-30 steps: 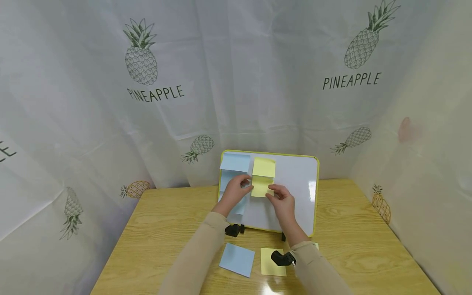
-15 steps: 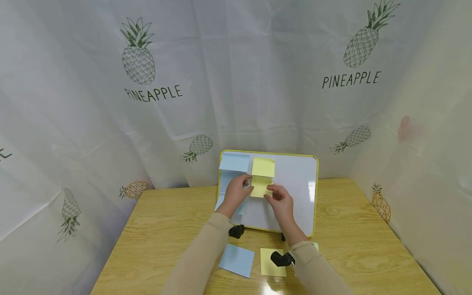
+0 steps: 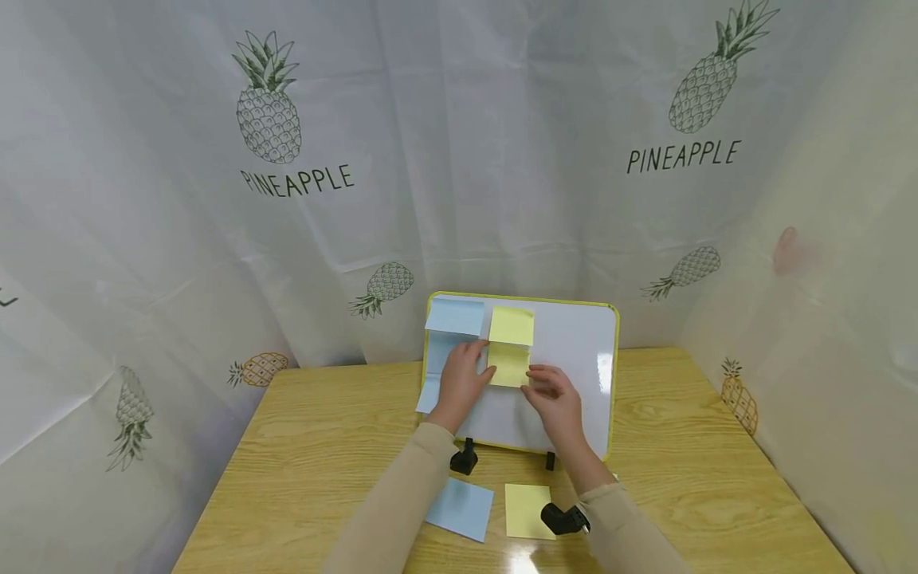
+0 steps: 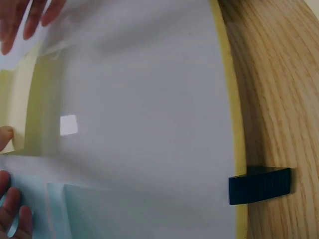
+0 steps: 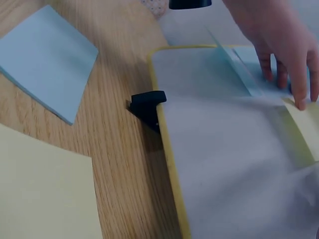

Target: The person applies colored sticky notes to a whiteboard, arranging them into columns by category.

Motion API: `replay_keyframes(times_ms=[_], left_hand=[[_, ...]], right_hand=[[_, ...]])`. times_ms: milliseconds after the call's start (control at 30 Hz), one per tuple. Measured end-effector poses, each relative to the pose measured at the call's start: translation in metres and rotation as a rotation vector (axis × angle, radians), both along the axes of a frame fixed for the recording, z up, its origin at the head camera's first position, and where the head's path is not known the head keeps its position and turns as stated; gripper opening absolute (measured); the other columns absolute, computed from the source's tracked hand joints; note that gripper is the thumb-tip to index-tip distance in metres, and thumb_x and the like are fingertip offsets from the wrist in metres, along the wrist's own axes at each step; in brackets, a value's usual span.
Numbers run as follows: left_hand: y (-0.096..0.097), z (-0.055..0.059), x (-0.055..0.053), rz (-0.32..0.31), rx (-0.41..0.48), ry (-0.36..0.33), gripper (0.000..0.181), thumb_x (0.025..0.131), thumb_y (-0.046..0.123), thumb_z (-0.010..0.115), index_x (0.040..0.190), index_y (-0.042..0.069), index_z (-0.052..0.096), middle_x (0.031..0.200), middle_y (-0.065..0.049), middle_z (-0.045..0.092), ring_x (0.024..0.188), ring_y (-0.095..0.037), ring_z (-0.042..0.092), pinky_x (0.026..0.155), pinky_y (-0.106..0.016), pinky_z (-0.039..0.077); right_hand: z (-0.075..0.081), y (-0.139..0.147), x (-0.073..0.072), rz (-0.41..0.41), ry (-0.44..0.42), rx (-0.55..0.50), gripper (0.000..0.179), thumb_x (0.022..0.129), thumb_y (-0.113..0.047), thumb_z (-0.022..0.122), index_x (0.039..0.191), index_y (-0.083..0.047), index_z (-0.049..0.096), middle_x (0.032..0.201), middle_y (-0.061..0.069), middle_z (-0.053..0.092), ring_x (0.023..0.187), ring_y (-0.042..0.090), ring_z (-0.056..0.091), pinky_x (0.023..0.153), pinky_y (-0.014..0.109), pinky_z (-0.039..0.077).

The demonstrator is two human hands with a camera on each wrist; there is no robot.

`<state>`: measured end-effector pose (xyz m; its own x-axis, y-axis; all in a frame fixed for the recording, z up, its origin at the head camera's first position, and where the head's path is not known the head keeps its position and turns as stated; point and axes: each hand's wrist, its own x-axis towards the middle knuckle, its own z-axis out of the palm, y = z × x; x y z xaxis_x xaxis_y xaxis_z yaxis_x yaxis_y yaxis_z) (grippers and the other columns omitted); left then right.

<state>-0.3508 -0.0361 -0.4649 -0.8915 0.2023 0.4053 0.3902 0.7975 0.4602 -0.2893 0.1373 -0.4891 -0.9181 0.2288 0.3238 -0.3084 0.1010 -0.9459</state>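
A whiteboard (image 3: 559, 414) with a yellow frame bears two yellow sticky notes, the upper one (image 3: 512, 325) directly above the lower one (image 3: 508, 367). My left hand (image 3: 461, 387) lies at the lower note's left side. In the right wrist view its thumb (image 5: 299, 102) touches that note's edge, and its other fingers spread over the blue notes. My right hand (image 3: 559, 402) is at the lower note's right edge, fingers bent and holding nothing. In the left wrist view its fingertips stand apart from the yellow paper (image 4: 22, 109). Blue sticky notes (image 3: 455, 317) run down the board's left side, partly hidden.
On the wooden table (image 3: 323, 446), in front of the board, lie a blue sticky-note pad (image 3: 460, 510) and a yellow one (image 3: 526, 512). Black clips (image 4: 259, 185) stick out from the board's lower edge. A white pineapple-print curtain (image 3: 488, 159) hangs behind and at both sides.
My right hand has shifted slightly right and down, its fingertips drawing off the lower yellow note. My left hand has turned a little and its fingers have spread, with the thumb still at the note's left edge.
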Motion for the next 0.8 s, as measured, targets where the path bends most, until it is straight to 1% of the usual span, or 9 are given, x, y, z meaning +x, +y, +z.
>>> replay_keyframes(times_ms=[67,133,200,300,400,533,600,700,800], left_hand=[[0.000,-0.003,0.001,0.002,0.008,0.029,0.050,0.087,0.026,0.076,0.132,0.013,0.059,0.104,-0.005,0.056,0.094,-0.020,0.055,0.075,-0.033,0.048],[0.001,-0.005,0.003,0.000,0.029,0.058,0.052,0.086,0.026,0.077,0.132,0.013,0.059,0.105,-0.007,0.056,0.093,-0.022,0.054,0.075,-0.035,0.048],[0.002,-0.006,0.004,-0.002,0.057,0.073,0.053,0.085,0.025,0.078,0.132,0.012,0.059,0.104,-0.007,0.055,0.091,-0.022,0.053,0.073,-0.035,0.048],[0.003,-0.008,0.004,0.009,0.086,0.074,0.055,0.083,0.024,0.080,0.132,0.013,0.059,0.104,-0.006,0.054,0.090,-0.021,0.053,0.073,-0.034,0.047],[0.003,-0.009,0.003,0.029,0.096,0.057,0.056,0.082,0.022,0.081,0.132,0.014,0.057,0.104,-0.004,0.055,0.091,-0.020,0.054,0.073,-0.034,0.048],[0.004,-0.008,0.002,0.039,0.103,0.038,0.052,0.081,0.021,0.082,0.127,0.015,0.059,0.106,-0.005,0.057,0.096,-0.022,0.056,0.074,-0.035,0.049],[0.004,-0.006,0.002,0.041,0.102,0.029,0.049,0.080,0.020,0.083,0.124,0.015,0.061,0.106,-0.005,0.057,0.096,-0.023,0.057,0.073,-0.035,0.049],[0.005,-0.002,0.001,0.044,0.100,-0.002,0.049,0.079,0.020,0.084,0.123,0.015,0.063,0.098,-0.003,0.056,0.088,-0.020,0.055,0.067,-0.033,0.047],[0.005,0.002,-0.001,0.038,0.104,-0.063,0.051,0.078,0.020,0.084,0.123,0.016,0.061,0.086,0.001,0.054,0.074,-0.016,0.051,0.059,-0.029,0.042]], right_hand=[[0.003,0.003,0.005,0.007,0.014,-0.001,0.023,0.080,0.003,0.077,0.103,0.004,0.071,0.119,0.011,0.062,0.096,0.023,0.060,0.079,0.021,0.051],[0.009,0.004,0.013,0.018,0.029,0.003,0.023,0.081,0.006,0.076,0.103,0.007,0.070,0.119,0.016,0.062,0.100,0.028,0.058,0.079,0.021,0.050],[0.016,0.005,0.022,0.030,0.036,0.006,0.023,0.081,0.008,0.074,0.103,0.010,0.068,0.119,0.020,0.061,0.101,0.034,0.056,0.079,0.022,0.050],[0.025,0.007,0.035,0.042,0.024,0.022,0.024,0.081,0.010,0.073,0.104,0.012,0.067,0.119,0.022,0.060,0.101,0.039,0.054,0.080,0.025,0.050],[0.027,0.009,0.045,0.042,-0.005,0.033,0.024,0.082,0.010,0.073,0.105,0.012,0.067,0.119,0.021,0.060,0.100,0.040,0.054,0.080,0.026,0.050],[0.025,0.013,0.056,0.047,-0.014,0.042,0.024,0.081,0.011,0.072,0.105,0.013,0.066,0.117,0.022,0.061,0.097,0.042,0.054,0.079,0.027,0.051],[0.022,0.016,0.062,0.057,-0.004,0.059,0.024,0.081,0.012,0.072,0.104,0.013,0.066,0.116,0.023,0.061,0.096,0.044,0.054,0.078,0.027,0.051],[0.015,0.022,0.069,0.081,0.012,0.097,0.023,0.080,0.011,0.073,0.103,0.011,0.067,0.114,0.024,0.061,0.093,0.044,0.055,0.077,0.028,0.052],[0.004,0.030,0.073,0.105,0.041,0.138,0.022,0.080,0.011,0.073,0.101,0.009,0.068,0.112,0.025,0.060,0.089,0.042,0.056,0.074,0.028,0.052]])
